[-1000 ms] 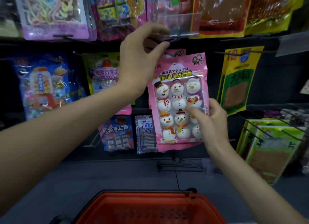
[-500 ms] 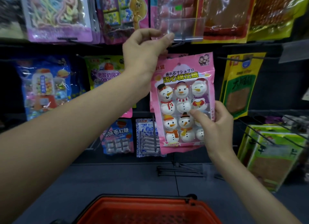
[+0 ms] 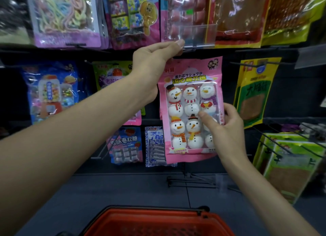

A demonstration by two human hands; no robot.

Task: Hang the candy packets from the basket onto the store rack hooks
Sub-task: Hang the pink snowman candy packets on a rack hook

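Against the dark rack, with a red basket set low at the bottom edge, 1 pink snowman packet is held upright just under a clear tag. Its lower right side is gripped by the right hand, thumb on the front and fingers behind. Its top left corner is pinched by the left hand, fingers curled close to the hook below the tag. Whether the packet is threaded on the hook cannot be told.
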